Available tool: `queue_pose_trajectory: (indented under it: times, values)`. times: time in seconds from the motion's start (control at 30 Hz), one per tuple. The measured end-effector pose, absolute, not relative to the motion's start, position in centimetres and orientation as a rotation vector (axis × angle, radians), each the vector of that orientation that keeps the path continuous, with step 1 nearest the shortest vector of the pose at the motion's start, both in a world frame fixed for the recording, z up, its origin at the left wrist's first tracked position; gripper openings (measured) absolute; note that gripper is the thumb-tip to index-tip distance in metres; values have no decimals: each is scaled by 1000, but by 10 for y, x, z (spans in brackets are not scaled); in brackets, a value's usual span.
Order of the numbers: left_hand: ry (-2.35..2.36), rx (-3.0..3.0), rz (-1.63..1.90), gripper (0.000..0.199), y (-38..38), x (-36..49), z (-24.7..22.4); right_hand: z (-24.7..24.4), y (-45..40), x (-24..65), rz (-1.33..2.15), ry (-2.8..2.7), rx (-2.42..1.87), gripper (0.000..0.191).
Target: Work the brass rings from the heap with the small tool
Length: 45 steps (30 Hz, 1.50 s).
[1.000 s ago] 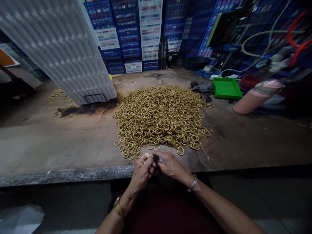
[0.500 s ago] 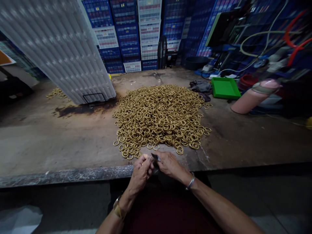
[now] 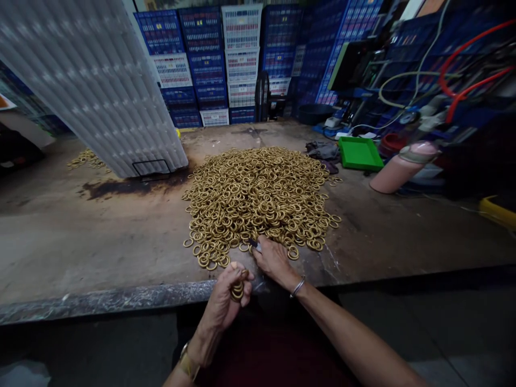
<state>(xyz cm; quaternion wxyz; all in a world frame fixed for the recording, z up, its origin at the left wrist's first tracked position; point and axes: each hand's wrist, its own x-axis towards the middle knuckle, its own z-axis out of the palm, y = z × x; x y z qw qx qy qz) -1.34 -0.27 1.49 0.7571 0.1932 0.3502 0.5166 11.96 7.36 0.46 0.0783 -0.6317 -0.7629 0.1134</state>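
Observation:
A wide heap of brass-coloured rings (image 3: 262, 193) lies on the worktable. Close to the table's front edge, my left hand (image 3: 230, 293) is closed around several rings (image 3: 237, 291), which show between its fingers. My right hand (image 3: 274, 260) is at the front of the heap, its fingers closed on a small dark-tipped tool (image 3: 254, 244). The tool's tip is beside the nearest rings; whether it touches one cannot be made out. Part of the tool is hidden by the fingers.
Translucent ribbed sheets (image 3: 97, 91) lean at the left on a black wire stand (image 3: 151, 167). At the right are a green tray (image 3: 360, 153), a pink bottle (image 3: 403, 169) and a dark cloth (image 3: 322, 150). Blue and white crates (image 3: 242, 64) stand behind the table (image 3: 133, 236).
My hands have moved apart. The right one went forward to the heap with the tool; the left one turned, so the rings in it now show. The view has shifted slightly.

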Motion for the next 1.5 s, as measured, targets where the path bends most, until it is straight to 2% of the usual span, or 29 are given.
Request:
queue_pose_trajectory:
  times: [0.27, 0.5, 0.6, 0.9, 1.23, 1.5]
  values:
    - [735, 127, 1137, 20, 3, -21, 12, 3, 74, 124, 419, -2238, -1872, 13]
    - [965, 424, 1237, 30, 4, -10, 13, 11, 59, 119, 1083, -1616, -1508, 8]
    - [1128, 620, 1251, 37, 3, -4, 10, 9, 50, 112, 1225, -1470, -1415, 7]
    - [1319, 899, 1288, 23, 4, -4, 1, -2, 44, 108, 1219, -1481, -1367, 15]
    - [1435, 1410, 1322, 14, 2, -7, 1, 14, 49, 113, 1179, -1645, -1384, 18]
    - [1145, 836, 1060, 26, 1, -7, 13, 4, 49, 112, 1415, -1537, -1345, 18]
